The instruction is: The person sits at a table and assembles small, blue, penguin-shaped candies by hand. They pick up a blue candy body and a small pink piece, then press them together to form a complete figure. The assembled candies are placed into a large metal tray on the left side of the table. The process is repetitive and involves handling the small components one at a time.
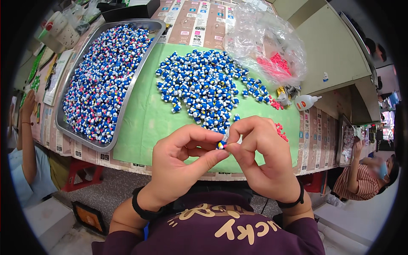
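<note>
Near the front edge of the green sheet, both my hands meet at one small figurine piece [221, 145], blue and white with a yellow patch. My left hand [180, 163] pinches it between thumb and fingertips. My right hand [265, 155] has thumb and forefinger pressed together against its right side; whatever lies between those fingertips is hidden. Just beyond my fingers spreads a loose heap of similar blue and white pieces [199, 89]. Small pink pieces [280, 132] lie right of my right hand, with more pink pieces [276, 103] farther back.
A metal tray [123, 102] full of blue, white and pink pieces stands at left. Behind right lies a clear plastic bag [263, 29] with pink pieces inside. A white glue bottle [307, 102] rests beside the green sheet [140, 131]. Other people sit at both sides.
</note>
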`<move>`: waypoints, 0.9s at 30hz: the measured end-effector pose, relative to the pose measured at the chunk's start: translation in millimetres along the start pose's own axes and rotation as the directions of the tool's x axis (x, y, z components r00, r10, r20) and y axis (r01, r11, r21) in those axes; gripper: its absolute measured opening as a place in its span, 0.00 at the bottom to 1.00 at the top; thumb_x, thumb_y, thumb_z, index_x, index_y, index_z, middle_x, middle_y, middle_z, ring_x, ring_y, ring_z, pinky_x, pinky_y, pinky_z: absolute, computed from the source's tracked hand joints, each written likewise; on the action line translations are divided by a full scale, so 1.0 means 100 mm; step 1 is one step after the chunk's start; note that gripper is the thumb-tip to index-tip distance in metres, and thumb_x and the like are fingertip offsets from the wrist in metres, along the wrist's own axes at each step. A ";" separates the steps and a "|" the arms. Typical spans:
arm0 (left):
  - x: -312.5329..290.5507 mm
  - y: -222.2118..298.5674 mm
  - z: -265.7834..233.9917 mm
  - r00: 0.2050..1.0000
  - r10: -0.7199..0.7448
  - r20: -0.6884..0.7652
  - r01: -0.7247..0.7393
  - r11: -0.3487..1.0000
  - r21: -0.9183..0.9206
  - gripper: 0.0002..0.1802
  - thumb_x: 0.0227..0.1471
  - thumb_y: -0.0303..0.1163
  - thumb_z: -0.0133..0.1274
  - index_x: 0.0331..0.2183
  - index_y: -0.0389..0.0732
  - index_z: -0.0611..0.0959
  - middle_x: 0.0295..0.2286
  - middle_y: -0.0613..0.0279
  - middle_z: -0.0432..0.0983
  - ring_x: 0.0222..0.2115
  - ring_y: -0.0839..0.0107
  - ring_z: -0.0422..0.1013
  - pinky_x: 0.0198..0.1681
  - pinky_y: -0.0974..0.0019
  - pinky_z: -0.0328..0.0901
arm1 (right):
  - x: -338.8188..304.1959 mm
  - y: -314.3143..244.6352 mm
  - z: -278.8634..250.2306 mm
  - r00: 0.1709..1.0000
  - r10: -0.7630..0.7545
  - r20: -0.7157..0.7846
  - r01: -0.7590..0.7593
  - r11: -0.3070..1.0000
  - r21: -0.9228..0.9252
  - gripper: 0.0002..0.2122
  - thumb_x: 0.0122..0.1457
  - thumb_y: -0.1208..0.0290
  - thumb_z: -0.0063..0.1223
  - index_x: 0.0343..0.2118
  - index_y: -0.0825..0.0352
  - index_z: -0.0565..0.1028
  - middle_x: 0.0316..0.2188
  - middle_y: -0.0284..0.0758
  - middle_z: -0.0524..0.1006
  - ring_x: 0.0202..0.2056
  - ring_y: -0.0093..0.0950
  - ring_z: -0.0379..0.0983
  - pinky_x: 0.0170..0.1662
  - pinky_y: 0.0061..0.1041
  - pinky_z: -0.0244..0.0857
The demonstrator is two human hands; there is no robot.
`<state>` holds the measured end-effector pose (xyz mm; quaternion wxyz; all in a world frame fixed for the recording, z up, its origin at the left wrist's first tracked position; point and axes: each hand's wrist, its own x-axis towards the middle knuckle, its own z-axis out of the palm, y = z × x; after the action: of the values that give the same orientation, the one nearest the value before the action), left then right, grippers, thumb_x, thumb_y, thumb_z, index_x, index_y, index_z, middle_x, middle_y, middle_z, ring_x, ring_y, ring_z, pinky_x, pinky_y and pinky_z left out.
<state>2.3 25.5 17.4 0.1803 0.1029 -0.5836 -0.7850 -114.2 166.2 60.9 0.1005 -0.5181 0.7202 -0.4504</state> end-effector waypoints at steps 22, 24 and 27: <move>0.10 0.18 -1.27 0.790 0.541 -0.289 -0.142 0.620 0.772 0.08 0.53 0.17 0.54 0.37 0.35 0.78 0.34 0.62 0.73 0.28 0.79 0.70 0.29 0.77 0.68 | -0.42 0.86 -0.81 0.911 0.398 -0.112 -0.408 0.909 -0.090 0.06 0.53 0.84 0.54 0.28 0.70 0.69 0.24 0.31 0.72 0.29 0.20 0.71 0.35 0.22 0.66; 0.08 0.34 -1.48 0.762 0.538 -0.361 0.107 0.445 0.889 0.09 0.53 0.19 0.55 0.39 0.35 0.78 0.36 0.62 0.73 0.27 0.80 0.69 0.29 0.77 0.68 | -0.44 0.87 -0.75 0.883 0.463 -0.071 -0.469 0.877 -0.107 0.05 0.53 0.84 0.53 0.28 0.70 0.68 0.23 0.32 0.72 0.28 0.22 0.72 0.33 0.23 0.67; 0.13 0.46 -1.43 0.775 0.559 -0.295 0.137 0.308 0.942 0.13 0.52 0.22 0.57 0.42 0.36 0.78 0.39 0.63 0.73 0.26 0.80 0.68 0.27 0.78 0.66 | -0.40 0.84 -0.65 0.850 0.527 -0.021 -0.525 0.841 -0.134 0.05 0.51 0.86 0.50 0.27 0.70 0.68 0.21 0.36 0.72 0.27 0.28 0.74 0.29 0.28 0.67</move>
<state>51.0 -117.7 19.6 0.3648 0.3370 -0.8451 -0.1979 -191.4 239.5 22.3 0.1910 -0.3101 0.8624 -0.3515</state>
